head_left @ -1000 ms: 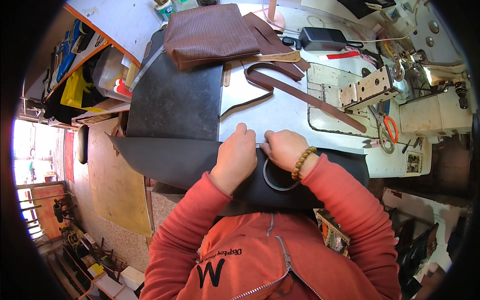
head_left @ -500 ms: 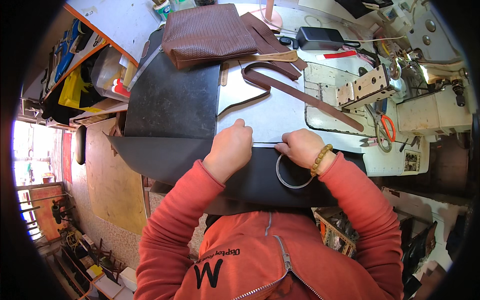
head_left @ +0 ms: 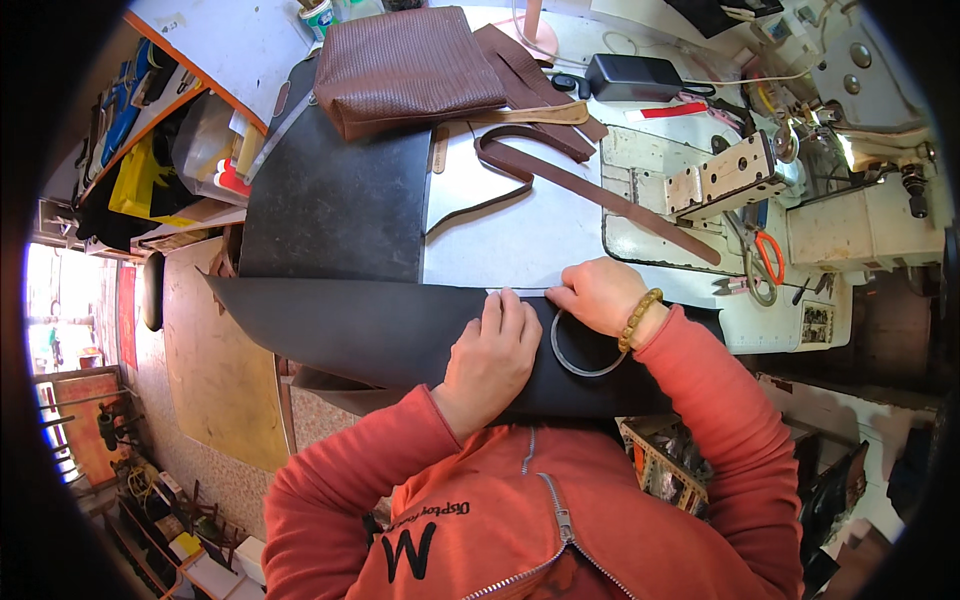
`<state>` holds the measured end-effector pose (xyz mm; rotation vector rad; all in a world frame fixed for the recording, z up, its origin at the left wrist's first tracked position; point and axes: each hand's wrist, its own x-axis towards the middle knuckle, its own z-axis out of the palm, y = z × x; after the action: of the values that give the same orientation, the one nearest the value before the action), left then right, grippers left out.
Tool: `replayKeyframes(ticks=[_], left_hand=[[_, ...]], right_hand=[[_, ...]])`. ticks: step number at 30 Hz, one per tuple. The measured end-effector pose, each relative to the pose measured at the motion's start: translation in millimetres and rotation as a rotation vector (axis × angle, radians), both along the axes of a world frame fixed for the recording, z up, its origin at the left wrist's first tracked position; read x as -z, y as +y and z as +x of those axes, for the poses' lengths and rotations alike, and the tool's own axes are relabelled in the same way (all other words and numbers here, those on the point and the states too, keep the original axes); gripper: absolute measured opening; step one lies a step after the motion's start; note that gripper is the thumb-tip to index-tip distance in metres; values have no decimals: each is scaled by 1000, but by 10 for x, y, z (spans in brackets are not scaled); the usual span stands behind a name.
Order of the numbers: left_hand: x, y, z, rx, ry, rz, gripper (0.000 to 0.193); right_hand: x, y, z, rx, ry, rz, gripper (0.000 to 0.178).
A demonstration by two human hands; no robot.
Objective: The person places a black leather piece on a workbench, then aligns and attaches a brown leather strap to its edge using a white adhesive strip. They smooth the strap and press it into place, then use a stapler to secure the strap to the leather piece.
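Observation:
A large black sheet of leather-like material (head_left: 330, 325) drapes over the near edge of the table toward my body. A thin whitish strip runs along its upper edge between my hands. My left hand (head_left: 490, 355) lies on the sheet with fingers stretched forward, their tips on the strip at that edge. My right hand (head_left: 603, 298), with a beaded bracelet at the wrist, pinches the strip between thumb and fingers. Just below it hangs a narrow grey ring-shaped roll of tape (head_left: 590, 374), against the black sheet.
A brown woven-texture leather bag (head_left: 405, 75) lies at the back, with brown leather straps (head_left: 620, 205) in front. A black mat (head_left: 335, 200) covers the table's left. At right are a sewing machine (head_left: 725, 183), orange-handled scissors (head_left: 768, 255) and a black box (head_left: 633, 78).
My left hand has moved from a closed grip at the sheet's edge down onto the sheet, fingers now stretched out. My right hand stays nearly in place.

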<state>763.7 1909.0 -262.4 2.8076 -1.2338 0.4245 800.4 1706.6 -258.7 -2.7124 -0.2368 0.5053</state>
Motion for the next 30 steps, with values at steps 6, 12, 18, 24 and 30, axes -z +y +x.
replayKeyframes(ticks=[6,12,18,24,30], left_hand=[[25,-23,-35,29,-15,113,37],[-28,-67,-29,97,-55,253,43],[-26,-105,-7,121,-60,318,45],[-79,-134,28,166,-39,370,49],[-91,-187,20,176,-28,451,51]], right_hand=[[-139,-275,32,1,149,-5,43],[-179,-465,-57,66,188,74,45],[-194,-620,-94,55,200,23,44],[-225,-730,-172,95,204,4,42],[-228,-875,-265,33,46,45,39]])
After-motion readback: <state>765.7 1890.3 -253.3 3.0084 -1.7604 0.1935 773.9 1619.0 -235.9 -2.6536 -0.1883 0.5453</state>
